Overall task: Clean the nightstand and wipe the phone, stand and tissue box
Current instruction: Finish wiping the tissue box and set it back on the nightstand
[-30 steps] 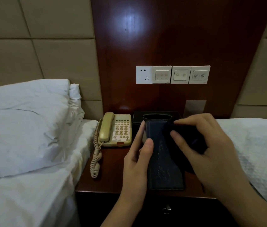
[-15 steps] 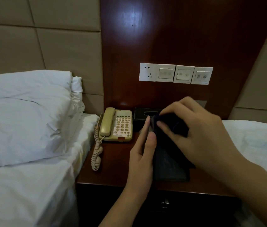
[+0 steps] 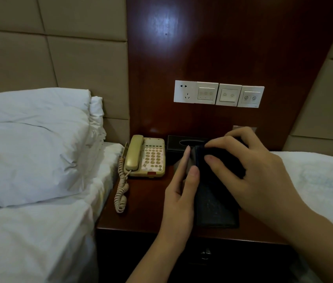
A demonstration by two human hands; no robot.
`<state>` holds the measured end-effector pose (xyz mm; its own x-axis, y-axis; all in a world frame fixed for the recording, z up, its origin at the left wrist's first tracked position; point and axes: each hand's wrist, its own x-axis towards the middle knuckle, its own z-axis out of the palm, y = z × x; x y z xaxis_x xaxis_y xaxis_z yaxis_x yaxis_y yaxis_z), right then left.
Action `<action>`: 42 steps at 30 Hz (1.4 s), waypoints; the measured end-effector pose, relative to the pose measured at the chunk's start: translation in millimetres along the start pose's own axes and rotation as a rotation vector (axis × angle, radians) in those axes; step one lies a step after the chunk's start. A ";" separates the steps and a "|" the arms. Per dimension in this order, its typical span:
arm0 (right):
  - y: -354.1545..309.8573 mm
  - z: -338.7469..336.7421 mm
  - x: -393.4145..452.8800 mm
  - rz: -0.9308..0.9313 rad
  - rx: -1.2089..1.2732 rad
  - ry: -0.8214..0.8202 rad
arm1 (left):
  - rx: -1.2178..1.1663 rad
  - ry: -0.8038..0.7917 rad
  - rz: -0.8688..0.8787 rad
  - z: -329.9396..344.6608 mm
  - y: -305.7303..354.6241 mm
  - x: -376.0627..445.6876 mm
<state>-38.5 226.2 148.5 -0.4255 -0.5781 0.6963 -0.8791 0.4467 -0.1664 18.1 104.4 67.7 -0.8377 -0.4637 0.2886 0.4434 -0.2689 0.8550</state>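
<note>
A beige corded phone (image 3: 147, 158) sits at the back left of the dark wooden nightstand (image 3: 141, 201). Behind my hands, against the wall panel, stands a black tissue box (image 3: 182, 142), partly hidden. A flat dark stand (image 3: 214, 209) lies lengthwise on the nightstand, its far end raised. My left hand (image 3: 179, 193) grips its left edge with thumb and fingers. My right hand (image 3: 249, 170) holds a dark cloth (image 3: 222, 160) pressed on the stand's far upper part.
White beds flank the nightstand, with a pillow (image 3: 32, 144) on the left one. The phone's coiled cord (image 3: 121, 190) hangs down the nightstand's left side. A socket and switch panel (image 3: 218, 94) is on the wall above. A drawer knob (image 3: 205, 253) shows below the front edge.
My right hand has slid the cloth from the stand's middle up toward its far end. My left hand keeps its hold on the left edge.
</note>
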 end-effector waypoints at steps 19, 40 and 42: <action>-4.9 8.7 -1.7 -0.074 -0.037 -0.049 | 0.049 -0.014 -0.002 -5.3 3.0 3.0; -19.7 16.4 17.3 -0.028 0.053 -0.015 | -0.091 0.025 -0.096 -9.4 8.5 -2.7; -12.7 11.6 12.9 -0.003 0.052 -0.002 | -0.126 0.057 -0.102 -10.5 7.3 -1.7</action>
<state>-35.3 205.2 151.5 -0.4234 -0.5803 0.6957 -0.8902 0.4090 -0.2007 26.1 94.4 68.9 -0.8626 -0.4745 0.1753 0.3964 -0.4188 0.8170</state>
